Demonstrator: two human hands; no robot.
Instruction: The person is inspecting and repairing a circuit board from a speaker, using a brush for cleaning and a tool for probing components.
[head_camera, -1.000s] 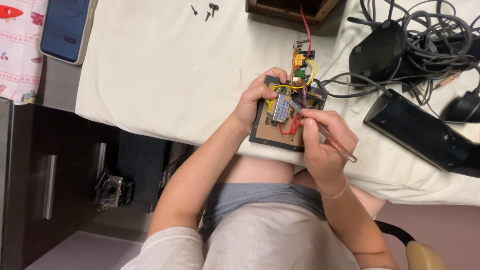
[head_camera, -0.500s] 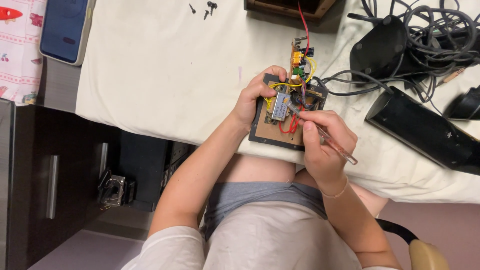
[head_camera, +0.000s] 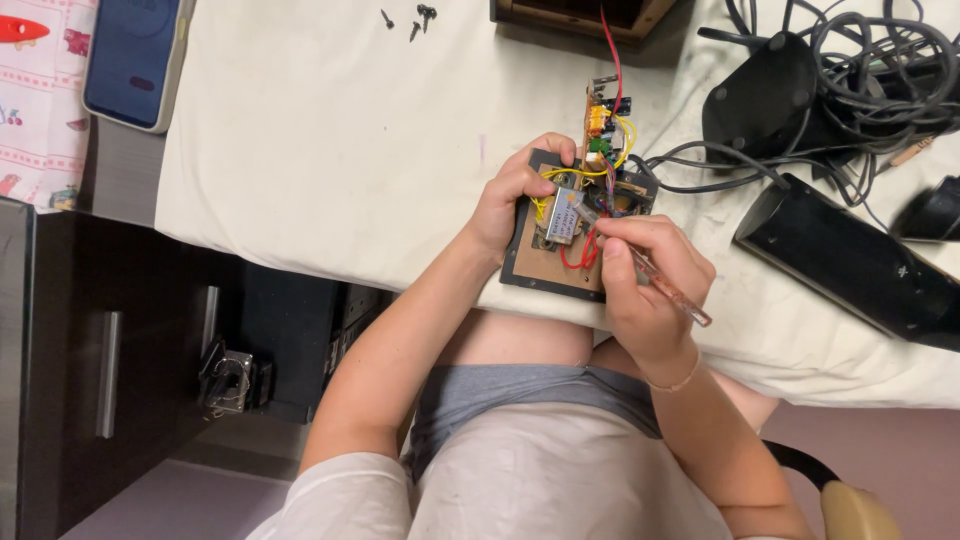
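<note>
In the head view little has changed since a moment ago: the left hand (head_camera: 515, 200) still clasps the dark-edged brown circuit board (head_camera: 560, 262) at the table (head_camera: 330, 150) edge, and the right hand (head_camera: 645, 280) keeps its grip closed around a clear-handled screwdriver (head_camera: 650, 272). The screwdriver's long axis slants, tip toward the board's silver component (head_camera: 562, 215), handle away, toward the black speaker (head_camera: 850, 265).

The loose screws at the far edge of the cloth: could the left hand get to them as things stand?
Probably yes. The screws lie in the open, with bare white cloth between them and the left hand. But that hand now grips the board, so it would have to let go first.
</note>
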